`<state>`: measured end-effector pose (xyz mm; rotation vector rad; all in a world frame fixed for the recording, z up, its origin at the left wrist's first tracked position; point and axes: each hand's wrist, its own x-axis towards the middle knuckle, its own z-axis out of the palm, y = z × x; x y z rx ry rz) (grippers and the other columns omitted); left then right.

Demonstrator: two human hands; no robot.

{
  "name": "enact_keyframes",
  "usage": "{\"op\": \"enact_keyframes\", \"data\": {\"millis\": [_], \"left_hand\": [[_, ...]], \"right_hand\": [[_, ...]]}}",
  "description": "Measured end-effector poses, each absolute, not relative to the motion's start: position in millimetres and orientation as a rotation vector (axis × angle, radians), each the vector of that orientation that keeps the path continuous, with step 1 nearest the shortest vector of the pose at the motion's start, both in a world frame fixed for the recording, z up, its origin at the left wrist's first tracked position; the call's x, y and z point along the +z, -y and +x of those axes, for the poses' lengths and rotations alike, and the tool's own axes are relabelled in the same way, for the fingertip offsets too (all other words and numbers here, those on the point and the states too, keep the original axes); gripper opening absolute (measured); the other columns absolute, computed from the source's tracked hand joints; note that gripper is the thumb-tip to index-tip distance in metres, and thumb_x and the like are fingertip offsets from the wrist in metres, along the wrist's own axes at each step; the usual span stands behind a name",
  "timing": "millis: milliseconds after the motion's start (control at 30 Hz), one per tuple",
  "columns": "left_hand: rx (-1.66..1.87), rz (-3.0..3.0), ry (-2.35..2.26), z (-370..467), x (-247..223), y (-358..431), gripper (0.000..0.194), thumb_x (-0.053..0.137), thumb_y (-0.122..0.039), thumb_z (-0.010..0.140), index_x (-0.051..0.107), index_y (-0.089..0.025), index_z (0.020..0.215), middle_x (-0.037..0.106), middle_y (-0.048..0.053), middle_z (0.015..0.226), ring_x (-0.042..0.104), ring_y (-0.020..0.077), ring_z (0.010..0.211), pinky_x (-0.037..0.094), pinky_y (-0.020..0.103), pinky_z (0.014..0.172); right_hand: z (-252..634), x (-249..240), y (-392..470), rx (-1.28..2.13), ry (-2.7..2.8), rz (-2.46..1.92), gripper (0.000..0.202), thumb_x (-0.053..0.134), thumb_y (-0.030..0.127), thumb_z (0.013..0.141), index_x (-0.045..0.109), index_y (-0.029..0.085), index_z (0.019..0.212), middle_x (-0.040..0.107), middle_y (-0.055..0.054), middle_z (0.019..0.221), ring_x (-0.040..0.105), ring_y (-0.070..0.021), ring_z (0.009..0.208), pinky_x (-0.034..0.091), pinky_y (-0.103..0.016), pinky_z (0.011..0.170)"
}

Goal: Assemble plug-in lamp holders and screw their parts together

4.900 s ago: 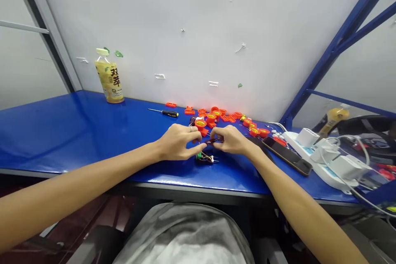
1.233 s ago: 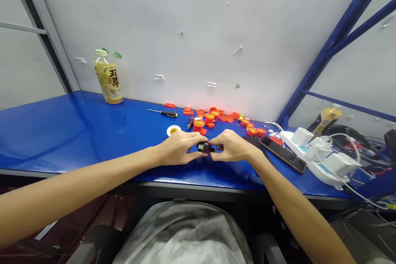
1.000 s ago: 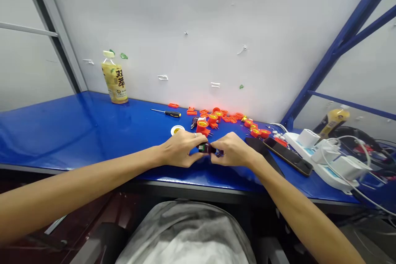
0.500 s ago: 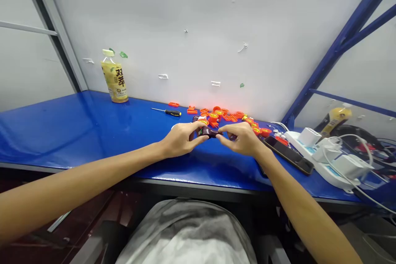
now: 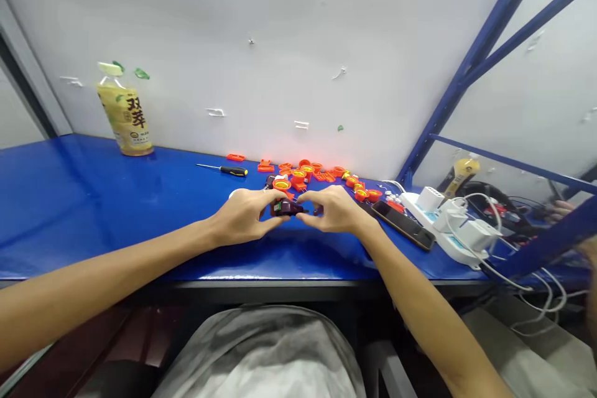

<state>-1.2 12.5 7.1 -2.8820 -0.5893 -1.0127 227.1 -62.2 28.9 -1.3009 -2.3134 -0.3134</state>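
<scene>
Just above the blue table, my left hand (image 5: 247,216) pinches a small dark device (image 5: 286,207) with a green spot at its left end. The thumb and fingers of my right hand (image 5: 334,208) close on the narrow right end of the same device. Right behind the hands lie several orange plastic parts (image 5: 299,176), some round with yellow insides. A black-and-yellow screwdriver (image 5: 233,171) rests to the left of them. My left fingers partly hide a white round thing.
A yellow drink bottle (image 5: 127,115) stands at the back left. On the right are a phone (image 5: 403,225), a white power strip (image 5: 454,245) with chargers and cables, and a blue metal frame (image 5: 438,118). Another person's blurred hand (image 5: 562,210) shows at the far right.
The camera view has turned to the right, so the table's things appear further left. The dark device is still between both hands, tilted slightly differently. Another person's hand has appeared at the right edge.
</scene>
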Motion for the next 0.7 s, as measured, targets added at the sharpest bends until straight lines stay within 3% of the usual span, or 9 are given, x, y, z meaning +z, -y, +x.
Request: {"op": "enact_keyframes", "data": {"millis": [300, 700], "left_hand": [[-0.798, -2.879, 0.651, 0.0, 8.8, -13.9, 0.038, 0.058, -0.041, 0.090, 0.064, -0.019, 0.120, 0.071, 0.001, 0.075, 0.065, 0.0179, 0.062, 0.041, 0.027, 0.062], [-0.804, -2.868, 0.635, 0.4, 7.8, -16.7, 0.030, 0.058, -0.041, 0.090, 0.066, -0.022, 0.112, 0.073, 0.001, 0.077, 0.068, 0.0198, 0.064, 0.040, 0.028, 0.062]], "right_hand": [[226.0, 29.7, 57.3, -0.285, 2.378, -1.345, 0.019, 0.068, 0.032, 0.084, 0.074, 0.017, 0.092, 0.068, -0.002, 0.070, 0.057, -0.0132, 0.063, 0.031, -0.024, 0.059], [222.7, 32.7, 56.9, -0.339, 2.413, -1.406, 0.023, 0.066, 0.038, 0.085, 0.074, 0.019, 0.096, 0.070, -0.003, 0.072, 0.060, -0.0154, 0.065, 0.034, -0.025, 0.063]]}}
